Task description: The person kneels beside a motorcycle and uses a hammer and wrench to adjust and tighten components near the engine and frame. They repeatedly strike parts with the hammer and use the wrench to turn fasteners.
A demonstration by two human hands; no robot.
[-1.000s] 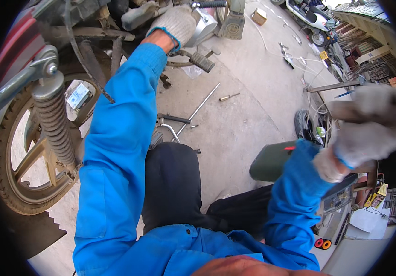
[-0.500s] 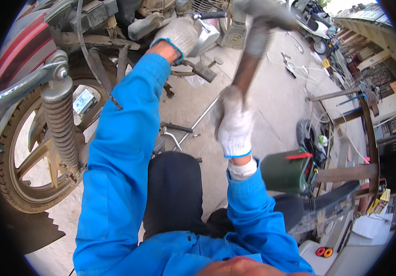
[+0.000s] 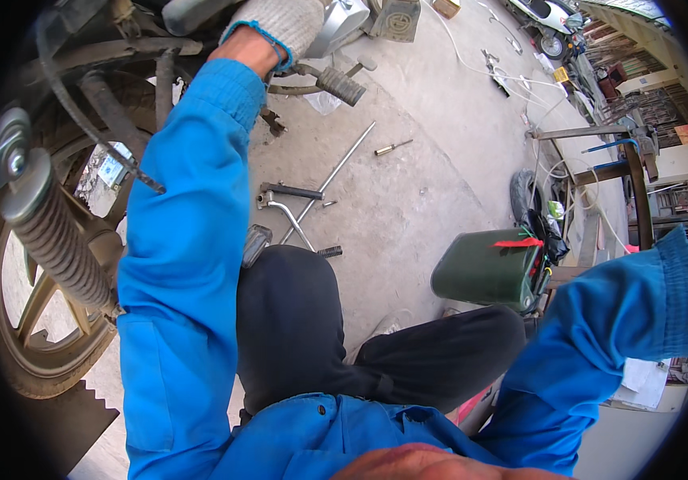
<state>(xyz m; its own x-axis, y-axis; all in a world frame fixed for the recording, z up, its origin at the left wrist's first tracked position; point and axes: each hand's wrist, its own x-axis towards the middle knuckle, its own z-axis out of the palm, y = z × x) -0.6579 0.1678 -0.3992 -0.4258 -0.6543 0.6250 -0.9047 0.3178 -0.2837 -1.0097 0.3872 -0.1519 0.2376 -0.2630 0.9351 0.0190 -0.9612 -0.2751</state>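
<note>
At the top edge, my left hand [image 3: 276, 30] wears a pale knitted glove with a blue-edged cuff. It is closed among the motorcycle's lower parts, beside a silver rounded metal part [image 3: 338, 26]. What it grips is hidden, and the frame cuts off part of the fingers. My right arm [image 3: 612, 320] reaches far out to the right; only the sleeve and a sliver of pale cuff show at the rim, with the hand itself out of sight. No hammer shows now. The motorcycle's rear wheel [image 3: 20, 376] and coil-spring shock absorber [image 3: 60, 232] stand left of my left arm.
On the concrete floor lie a long metal rod [image 3: 348, 164], a small screwdriver-like tool [image 3: 393, 148] and a bent metal stand with black rubber [image 3: 292, 210]. A dark green container [image 3: 480, 268] stands right of my knees. Farther right are a metal frame [image 3: 640, 192], hoses and a white scooter [image 3: 548, 18].
My right hand, which held a raised hammer in front of me, has swung out past the right rim. The view has shifted, and my left hand appears higher and farther left.
</note>
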